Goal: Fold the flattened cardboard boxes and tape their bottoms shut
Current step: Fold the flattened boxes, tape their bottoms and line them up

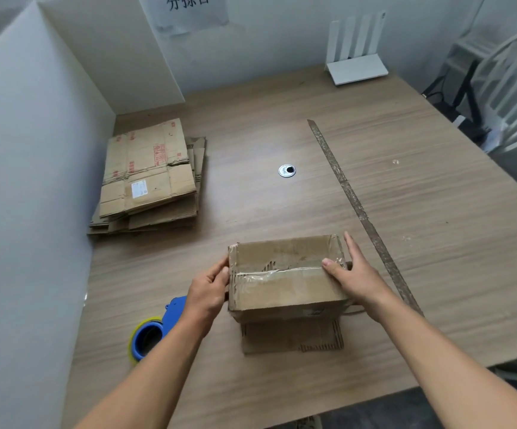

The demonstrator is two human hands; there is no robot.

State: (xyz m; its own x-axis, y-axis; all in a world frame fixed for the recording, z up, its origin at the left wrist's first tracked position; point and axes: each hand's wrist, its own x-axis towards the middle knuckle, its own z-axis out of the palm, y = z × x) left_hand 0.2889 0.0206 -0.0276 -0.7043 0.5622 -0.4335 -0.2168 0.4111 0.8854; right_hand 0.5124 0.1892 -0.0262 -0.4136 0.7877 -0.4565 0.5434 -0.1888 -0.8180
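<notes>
Box: the folded cardboard box point(285, 277) stands on the wooden surface point(436, 243) right in front of me, bottom side up, with clear tape running along the seam where its two flaps meet.
Lower flaps: one of the box's open flaps point(291, 337) lies flat on the surface on my side, sticking out from under the box.
Left hand: my left hand point(209, 294) presses against the box's left end, fingers curled onto its edge; I am gripping the box there.
Right hand: my right hand point(354, 275) lies along the box's right end, fingers stretched along that side and the thumb pressing down on the taped seam near the corner; it holds the box too.
Tape dispenser: the blue tape dispenser point(155, 329) with its yellowish roll lies on the surface to my left, just beside my left forearm, touched by neither hand.
Flat boxes: a stack of flattened cardboard boxes point(149, 178) sits at the far left of the surface, close to the white partition point(28, 181), well apart from the box I hold.
Metal strip: a long, worn metal ruler point(359, 212) lies diagonally on the surface to the right of the box, passing under my right forearm.
Cable hole: a round grommet point(287, 171) sits in the surface beyond the box.
</notes>
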